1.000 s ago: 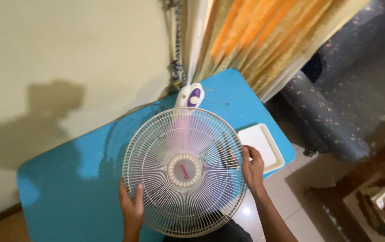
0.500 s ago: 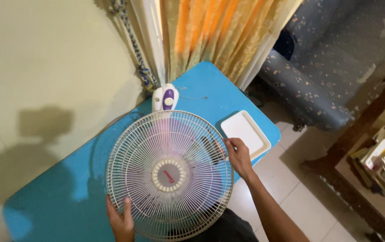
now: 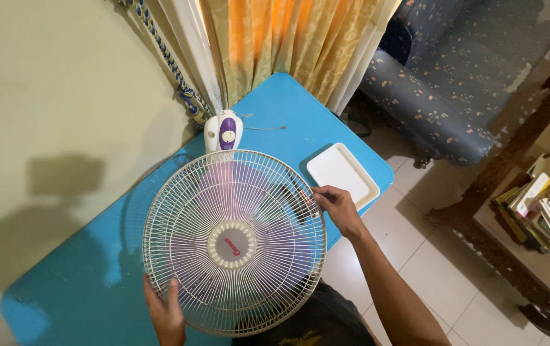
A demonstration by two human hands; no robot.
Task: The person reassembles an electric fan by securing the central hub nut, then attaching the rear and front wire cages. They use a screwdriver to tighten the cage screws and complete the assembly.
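On blue worktop (image 3: 96,282): white fan guard (image 3: 233,242), round wire grille, face-up, purple blades showing thru, overhanging near edge. Fan base (image 3: 222,131), white w/ purple knob, at far rim. White rectangular tray (image 3: 342,175) lies just beside guard, right side. Left hand (image 3: 165,312) grips lower-left rim, thumb over wires. Right hand (image 3: 334,206) on right rim, fingers curled pinching edge.

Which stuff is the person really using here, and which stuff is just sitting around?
In use:
- fan grille, held at its rim
- left hand
- right hand

Just lying about:
- white tray on the blue table
- curtain
- sofa
- stacked books
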